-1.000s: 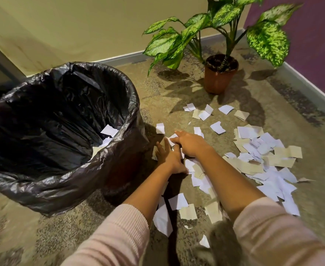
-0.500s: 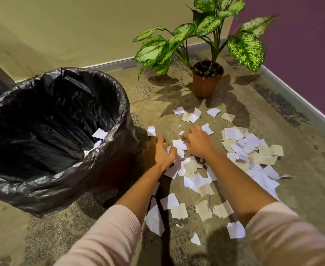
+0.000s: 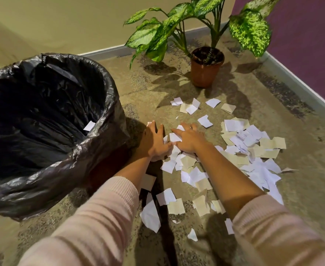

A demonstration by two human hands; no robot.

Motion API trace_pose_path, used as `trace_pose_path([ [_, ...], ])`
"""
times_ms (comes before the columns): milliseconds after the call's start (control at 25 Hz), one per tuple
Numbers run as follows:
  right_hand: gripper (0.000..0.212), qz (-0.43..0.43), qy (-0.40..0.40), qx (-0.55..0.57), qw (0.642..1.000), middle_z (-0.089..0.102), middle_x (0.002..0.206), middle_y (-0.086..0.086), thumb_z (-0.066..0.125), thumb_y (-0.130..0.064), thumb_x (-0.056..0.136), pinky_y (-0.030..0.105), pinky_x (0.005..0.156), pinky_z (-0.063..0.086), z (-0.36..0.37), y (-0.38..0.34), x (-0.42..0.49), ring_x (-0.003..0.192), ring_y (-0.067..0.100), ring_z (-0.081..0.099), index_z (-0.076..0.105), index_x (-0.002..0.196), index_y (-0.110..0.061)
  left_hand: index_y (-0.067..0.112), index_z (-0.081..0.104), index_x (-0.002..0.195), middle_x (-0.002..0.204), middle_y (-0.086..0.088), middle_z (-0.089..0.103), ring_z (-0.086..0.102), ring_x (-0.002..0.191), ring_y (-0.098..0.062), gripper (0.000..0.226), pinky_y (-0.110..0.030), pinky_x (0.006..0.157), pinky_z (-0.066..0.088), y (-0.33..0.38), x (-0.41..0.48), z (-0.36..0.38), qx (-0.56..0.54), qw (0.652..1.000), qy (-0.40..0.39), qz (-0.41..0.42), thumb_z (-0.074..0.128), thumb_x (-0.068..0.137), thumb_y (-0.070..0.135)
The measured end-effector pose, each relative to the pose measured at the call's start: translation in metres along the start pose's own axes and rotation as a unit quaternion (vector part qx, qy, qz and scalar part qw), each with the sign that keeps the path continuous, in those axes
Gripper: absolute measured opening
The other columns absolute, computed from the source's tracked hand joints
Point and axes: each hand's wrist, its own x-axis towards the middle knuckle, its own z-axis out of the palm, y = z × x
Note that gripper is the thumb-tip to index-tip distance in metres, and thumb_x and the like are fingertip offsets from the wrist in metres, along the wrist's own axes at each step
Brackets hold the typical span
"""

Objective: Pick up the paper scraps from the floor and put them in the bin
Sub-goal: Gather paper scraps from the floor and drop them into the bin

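White and beige paper scraps lie scattered over the mottled carpet, thickest to the right of my arms. My left hand rests flat on the floor beside the bin, fingers spread, with scraps under its palm. My right hand lies flat next to it, fingers apart, pressing on several scraps. Neither hand has lifted anything. The bin, lined with a black plastic bag, stands at the left. One white scrap shows inside it near the rim.
A potted plant with broad speckled leaves stands in the corner behind the scraps. A beige wall runs along the back and a purple wall along the right. More loose scraps lie between my forearms, close to me.
Both hands have flattened and spread their fingers over the scraps, after being more curled. The left hand has slid a little further forward beside the bin.
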Motion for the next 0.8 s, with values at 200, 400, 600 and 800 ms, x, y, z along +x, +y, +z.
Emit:
trace_pose_path([
  [200,0.058,-0.003,-0.001,0.023,1.000,0.010,0.164,0.001,0.052,-0.036,0.093,0.058,0.114,0.027,0.000,-0.001,-0.011,0.149,0.034,0.009,0.034,0.149,-0.039,-0.004,0.015,0.151,0.158,-0.026,-0.003,-0.001,0.148,-0.039,0.108,-0.043,0.120,0.006,0.019,-0.031,0.006,-0.138,0.989,-0.047,0.038,0.037,0.068,0.061],
  [400,0.056,-0.019,-0.021,0.037,0.999,0.010,0.165,0.001,0.053,-0.029,0.093,0.055,0.114,0.030,0.009,-0.002,-0.038,0.148,0.033,0.013,0.039,0.147,-0.038,-0.004,0.013,0.152,0.159,-0.026,0.003,0.001,0.147,-0.038,0.122,-0.040,0.119,0.005,0.034,-0.068,0.008,-0.066,0.992,-0.073,0.074,0.013,0.057,0.073],
  [600,0.060,-0.032,-0.053,0.036,0.997,0.005,0.166,0.003,0.054,-0.026,0.095,0.048,0.118,0.024,0.014,0.005,-0.070,0.151,0.030,0.008,0.035,0.150,-0.036,0.007,0.004,0.155,0.161,-0.013,-0.006,-0.005,0.149,-0.028,0.107,-0.040,0.120,0.014,0.030,-0.096,0.003,-0.072,0.983,-0.135,0.103,0.063,0.082,0.059],
  [800,0.065,-0.029,-0.059,0.031,0.997,0.004,0.166,0.004,0.057,-0.036,0.093,0.050,0.120,0.019,0.021,0.006,-0.095,0.152,0.033,0.007,0.028,0.152,-0.040,0.016,-0.001,0.156,0.158,-0.010,0.002,0.000,0.147,-0.031,0.133,-0.047,0.119,0.021,0.032,-0.111,-0.010,-0.039,0.978,-0.170,0.115,0.077,0.061,0.068],
])
